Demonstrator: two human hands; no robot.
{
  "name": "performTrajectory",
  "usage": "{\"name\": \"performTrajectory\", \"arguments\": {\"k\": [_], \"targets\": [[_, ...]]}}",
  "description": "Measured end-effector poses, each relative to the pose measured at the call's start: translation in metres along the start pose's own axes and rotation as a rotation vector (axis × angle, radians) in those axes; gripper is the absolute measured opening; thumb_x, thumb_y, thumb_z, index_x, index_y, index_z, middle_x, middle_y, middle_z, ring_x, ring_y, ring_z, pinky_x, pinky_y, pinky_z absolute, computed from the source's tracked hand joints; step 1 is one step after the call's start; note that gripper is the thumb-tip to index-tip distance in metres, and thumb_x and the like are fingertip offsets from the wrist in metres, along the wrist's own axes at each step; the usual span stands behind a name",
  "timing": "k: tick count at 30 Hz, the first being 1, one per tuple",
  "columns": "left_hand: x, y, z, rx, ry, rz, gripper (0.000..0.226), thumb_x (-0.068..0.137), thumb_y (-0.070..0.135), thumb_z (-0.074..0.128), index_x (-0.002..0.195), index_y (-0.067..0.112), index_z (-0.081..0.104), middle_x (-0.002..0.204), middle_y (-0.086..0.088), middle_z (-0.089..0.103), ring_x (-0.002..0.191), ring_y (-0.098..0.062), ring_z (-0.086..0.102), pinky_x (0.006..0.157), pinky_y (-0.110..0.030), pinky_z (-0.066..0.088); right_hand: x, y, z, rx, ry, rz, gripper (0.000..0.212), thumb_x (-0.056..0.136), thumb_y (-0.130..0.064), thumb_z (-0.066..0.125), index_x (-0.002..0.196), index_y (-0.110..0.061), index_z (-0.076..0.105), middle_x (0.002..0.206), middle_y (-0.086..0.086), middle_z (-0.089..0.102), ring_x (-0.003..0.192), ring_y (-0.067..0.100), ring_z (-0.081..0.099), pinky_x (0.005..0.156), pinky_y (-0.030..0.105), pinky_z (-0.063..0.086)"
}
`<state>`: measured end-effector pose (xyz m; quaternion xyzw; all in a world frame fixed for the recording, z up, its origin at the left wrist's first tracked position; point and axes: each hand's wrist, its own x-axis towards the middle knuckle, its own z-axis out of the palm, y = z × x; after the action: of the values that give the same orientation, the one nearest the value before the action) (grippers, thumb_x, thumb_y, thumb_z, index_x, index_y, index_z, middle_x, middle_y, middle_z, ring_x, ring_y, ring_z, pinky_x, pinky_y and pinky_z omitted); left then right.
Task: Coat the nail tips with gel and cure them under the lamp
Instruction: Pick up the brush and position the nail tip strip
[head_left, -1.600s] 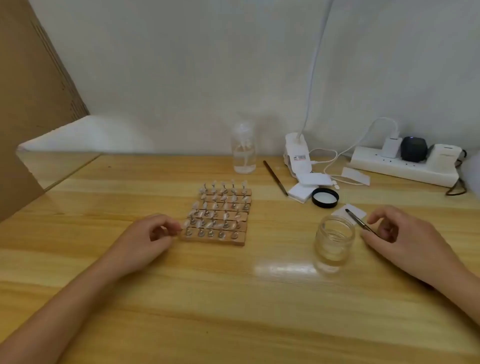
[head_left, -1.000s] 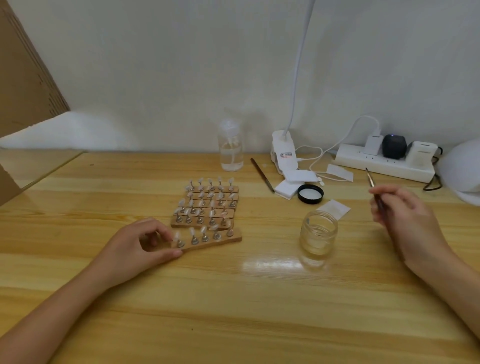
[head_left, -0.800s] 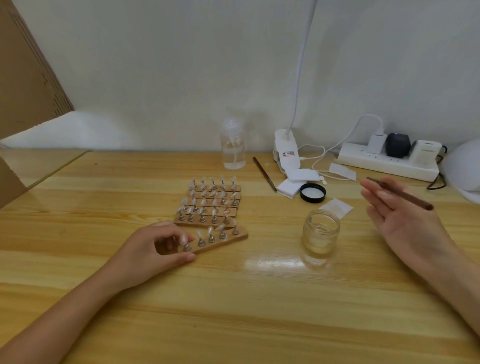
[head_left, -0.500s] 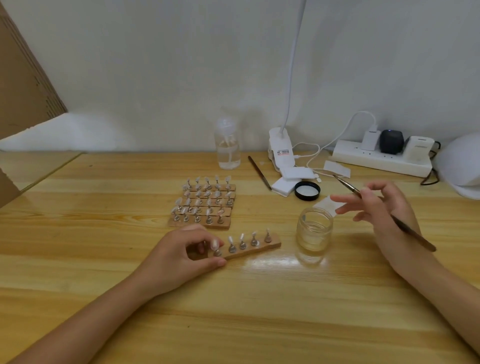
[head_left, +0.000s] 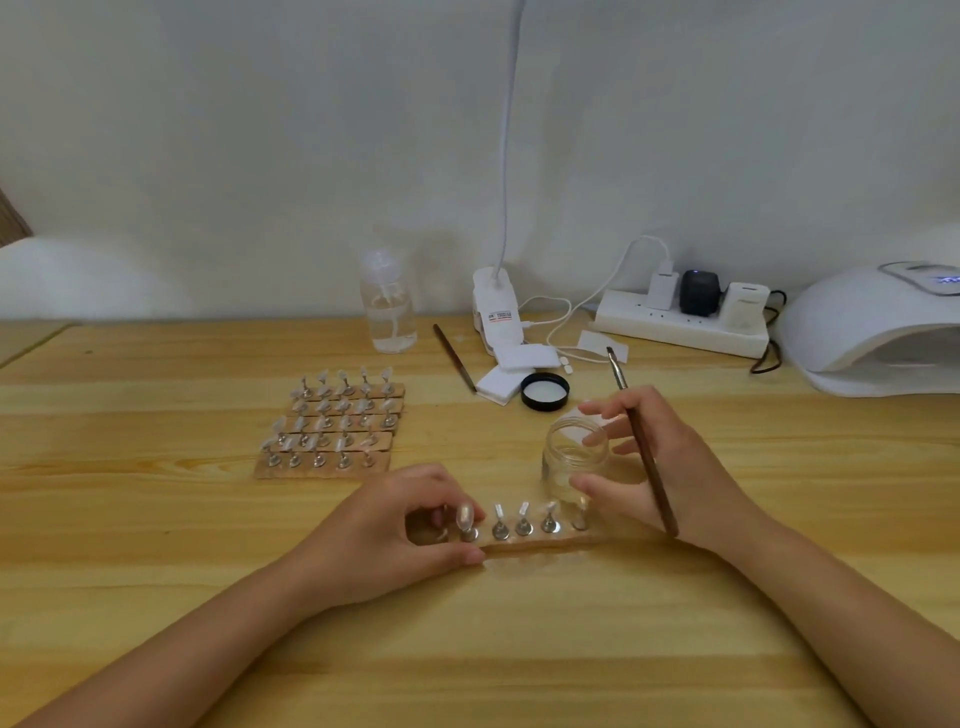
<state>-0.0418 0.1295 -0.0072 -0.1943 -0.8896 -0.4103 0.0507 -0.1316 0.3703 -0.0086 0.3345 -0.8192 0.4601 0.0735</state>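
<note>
A wooden strip (head_left: 540, 540) carrying several nail tips on metal stands lies on the table in front of me. My left hand (head_left: 384, 530) pinches its left end. My right hand (head_left: 660, 467) holds a brown brush (head_left: 641, 441), bristles pointing away, while its fingers and thumb reach round the open glass gel jar (head_left: 574, 457) just behind the strip. The rest of the nail tip strips (head_left: 332, 426) sit together further left. The white curing lamp (head_left: 883, 332) stands at the far right.
The jar's black lid (head_left: 544, 391), white pads (head_left: 511, 369), a second brush (head_left: 454, 356), a clear bottle (head_left: 388, 306), a clip lamp base (head_left: 493, 312) and a power strip (head_left: 680, 325) with cables line the back of the wooden table (head_left: 156, 519).
My left hand pulled one strip away from the block and slid it right, in front of the jar. My right hand lifted the brush, turned it, and came down around the jar.
</note>
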Motion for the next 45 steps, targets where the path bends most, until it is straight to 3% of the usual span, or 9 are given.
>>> {"name": "performTrajectory", "arguments": {"k": [6,13,17,21,24,28,33,38,45], "targets": [[0.019,0.003,0.011,0.044,-0.08,0.031,0.02,0.071,0.031,0.077,0.089,0.03,0.068,0.086,0.015,0.059,0.072,-0.007,0.053,0.065,-0.014,0.043,0.009,0.009,0.001,0.097,0.056,0.098,0.053,0.06,-0.029,0.08,0.092,-0.037,0.039,0.108,-0.019,0.056,0.093,-0.005,0.061,0.082,0.011,0.047],[0.032,0.002,0.01,0.09,-0.154,0.047,0.027,0.069,0.046,0.07,0.09,0.03,0.068,0.08,0.015,0.057,0.067,-0.003,0.05,0.059,-0.019,0.041,0.032,0.006,-0.001,0.25,-0.112,0.165,0.047,0.063,-0.018,0.08,0.094,-0.029,0.046,0.114,-0.01,0.056,0.102,-0.002,0.061,0.082,0.017,0.051],[0.035,0.003,0.013,0.156,-0.091,0.018,0.019,0.072,0.041,0.071,0.086,0.029,0.066,0.081,0.015,0.059,0.066,-0.002,0.051,0.058,-0.022,0.043,0.044,0.006,0.002,0.287,-0.154,0.18,0.048,0.065,-0.009,0.081,0.099,-0.02,0.048,0.115,-0.007,0.054,0.099,0.0,0.063,0.084,0.02,0.052],[0.038,0.003,0.016,0.232,-0.045,0.008,0.02,0.076,0.04,0.069,0.092,0.029,0.067,0.081,0.017,0.055,0.07,-0.001,0.051,0.058,-0.012,0.037,0.045,0.004,0.001,0.281,-0.179,0.196,0.055,0.057,-0.028,0.081,0.102,-0.022,0.05,0.113,-0.013,0.054,0.098,0.0,0.063,0.083,0.021,0.052],[0.04,0.004,0.015,0.283,-0.031,-0.001,0.019,0.076,0.042,0.065,0.092,0.033,0.065,0.08,0.02,0.054,0.072,0.003,0.05,0.057,-0.01,0.033,0.043,0.0,-0.001,0.22,-0.122,0.173,0.05,0.061,-0.043,0.07,0.104,-0.025,0.054,0.114,-0.014,0.055,0.096,-0.012,0.058,0.079,0.008,0.046],[0.045,0.003,0.018,0.34,0.025,-0.021,0.021,0.075,0.045,0.062,0.094,0.035,0.065,0.082,0.02,0.054,0.078,0.005,0.049,0.059,-0.008,0.035,0.045,-0.006,-0.01,0.255,0.14,0.099,0.019,0.091,-0.03,0.048,0.105,-0.024,0.06,0.096,-0.005,0.067,0.085,-0.001,0.063,0.073,0.007,0.046],[0.046,-0.003,0.019,0.276,0.074,-0.056,0.023,0.073,0.046,0.066,0.093,0.035,0.065,0.082,0.019,0.056,0.076,0.0,0.049,0.058,-0.01,0.036,0.057,-0.019,-0.02,0.445,0.262,0.209,0.045,0.079,-0.057,0.038,0.075,-0.028,0.072,0.048,-0.003,0.057,0.043,0.006,0.047,0.05,0.012,0.043],[0.047,-0.007,0.019,0.124,0.113,-0.103,0.018,0.068,0.038,0.075,0.082,0.032,0.066,0.078,0.016,0.058,0.068,-0.005,0.05,0.06,-0.02,0.041,0.069,-0.025,-0.017,0.417,0.266,0.25,0.044,0.085,-0.047,0.053,0.054,-0.02,0.07,0.042,-0.007,0.053,0.04,0.001,0.044,0.044,0.011,0.038],[0.048,-0.008,0.018,0.069,0.121,-0.107,0.02,0.066,0.038,0.076,0.083,0.03,0.068,0.079,0.012,0.06,0.068,-0.005,0.051,0.061,-0.019,0.042,0.07,-0.016,0.004,0.089,0.223,0.177,0.025,0.078,-0.036,0.07,0.064,-0.022,0.055,0.043,-0.011,0.058,0.044,-0.004,0.054,0.051,0.007,0.041]]}}
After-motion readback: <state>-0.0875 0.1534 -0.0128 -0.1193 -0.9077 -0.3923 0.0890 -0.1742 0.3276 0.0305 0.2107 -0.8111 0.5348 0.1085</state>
